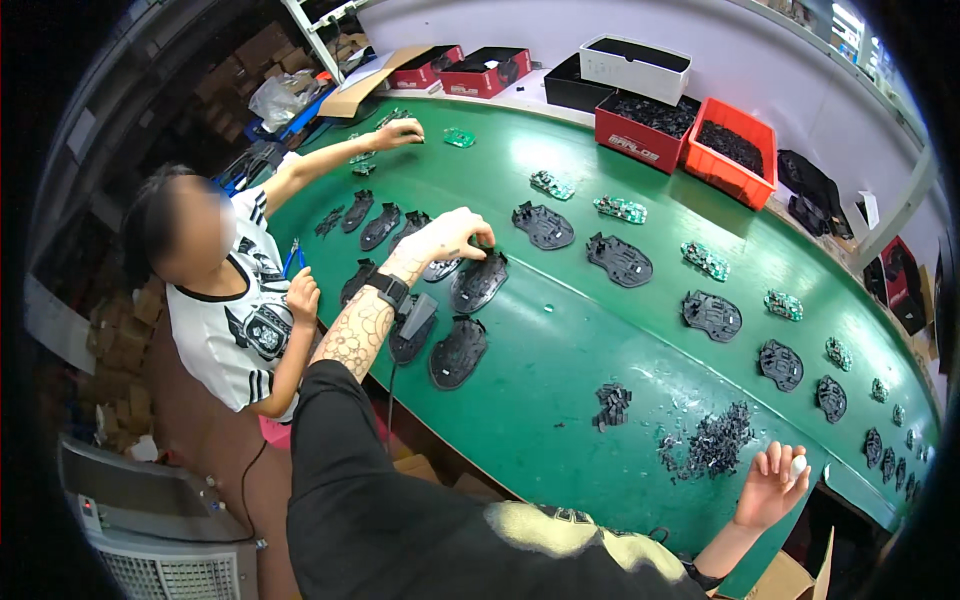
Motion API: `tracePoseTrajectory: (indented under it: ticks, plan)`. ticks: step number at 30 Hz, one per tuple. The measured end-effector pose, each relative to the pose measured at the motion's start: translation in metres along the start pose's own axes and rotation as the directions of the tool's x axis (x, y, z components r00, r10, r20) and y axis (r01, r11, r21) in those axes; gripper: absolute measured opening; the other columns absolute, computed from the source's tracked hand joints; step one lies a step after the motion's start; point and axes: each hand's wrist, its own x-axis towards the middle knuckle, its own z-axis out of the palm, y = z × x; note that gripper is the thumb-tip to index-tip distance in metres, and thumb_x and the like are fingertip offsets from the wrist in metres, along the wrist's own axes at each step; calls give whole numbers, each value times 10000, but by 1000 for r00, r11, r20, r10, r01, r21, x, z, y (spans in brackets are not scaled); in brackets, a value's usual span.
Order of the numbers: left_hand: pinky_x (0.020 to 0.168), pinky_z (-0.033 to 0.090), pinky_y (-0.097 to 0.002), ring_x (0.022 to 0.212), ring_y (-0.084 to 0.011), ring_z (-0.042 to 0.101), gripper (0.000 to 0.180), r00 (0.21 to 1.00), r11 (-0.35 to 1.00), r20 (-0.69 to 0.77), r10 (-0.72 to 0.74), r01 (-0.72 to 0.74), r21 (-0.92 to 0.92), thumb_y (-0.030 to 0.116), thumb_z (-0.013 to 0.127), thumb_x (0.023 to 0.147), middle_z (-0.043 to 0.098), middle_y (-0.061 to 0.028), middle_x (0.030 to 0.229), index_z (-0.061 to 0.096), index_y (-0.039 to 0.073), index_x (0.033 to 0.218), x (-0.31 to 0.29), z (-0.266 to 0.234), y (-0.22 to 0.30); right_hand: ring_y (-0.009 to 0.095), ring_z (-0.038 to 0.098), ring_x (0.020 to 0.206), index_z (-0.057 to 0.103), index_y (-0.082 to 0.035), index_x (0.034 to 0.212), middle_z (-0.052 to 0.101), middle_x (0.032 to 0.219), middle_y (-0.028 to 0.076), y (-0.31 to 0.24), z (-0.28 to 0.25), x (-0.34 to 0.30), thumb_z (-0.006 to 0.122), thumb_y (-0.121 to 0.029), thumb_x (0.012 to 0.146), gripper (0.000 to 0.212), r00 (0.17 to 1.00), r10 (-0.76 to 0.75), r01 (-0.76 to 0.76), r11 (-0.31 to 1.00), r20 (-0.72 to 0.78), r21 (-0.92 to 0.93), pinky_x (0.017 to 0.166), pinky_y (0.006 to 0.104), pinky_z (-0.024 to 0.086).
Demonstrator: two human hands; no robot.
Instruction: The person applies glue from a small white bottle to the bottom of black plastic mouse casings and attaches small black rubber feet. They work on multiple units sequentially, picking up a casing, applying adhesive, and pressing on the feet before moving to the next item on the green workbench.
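My left hand [455, 236], with a dark band on its wrist, reaches over a black mouse shell [478, 286] lying on the green table. Its fingers bend down together at the shell's far end; whatever is between the fingertips is hidden. Other black mouse shells [458, 353] lie around it. On the right, my right hand [772, 488] is raised at the table edge, fingers curled. A small white rounded thing [797, 467] shows at its fingertips, either held or worn. Beside that hand lies a loose heap of small black parts [712, 440], with a smaller pile [613, 404] to its left.
Black shells [620, 260] and green circuit boards [706, 260] run in rows along the green table [560, 345]. At the back stand a red box [640, 135] and an orange bin [735, 150] of black parts. A co-worker [240, 310] on the left reaches across, holding blue-handled pliers [294, 258].
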Motion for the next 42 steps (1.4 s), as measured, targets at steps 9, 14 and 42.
tracePoseTrajectory:
  ticks: [9,14,42]
  plan:
    - [915,436,-372,1005,-256,526,402,994,994,72,84,-79,-73,244,726,726,606,-86,984,653,112,1099,3,-4,17,114,341,693,531,-39,1055,372,678,-13,2,0,1,535,-232,960,215,1000,-9,9,1000,-5,-26,615,265,314]
    - [844,472,-350,903,-235,581,368,999,987,-54,1,-10,-160,262,752,740,620,-80,909,663,86,1052,6,-11,8,115,350,708,540,-22,1087,375,694,-13,2,-1,0,541,-224,960,239,999,-7,8,1000,42,-8,632,264,320]
    - [817,499,-379,922,-275,626,344,678,910,-614,-404,366,-194,263,689,770,642,-151,925,624,48,1030,43,21,-129,119,354,708,544,-36,1088,378,704,-11,9,-5,-1,532,-242,968,239,999,-21,21,1000,28,-6,621,265,317]
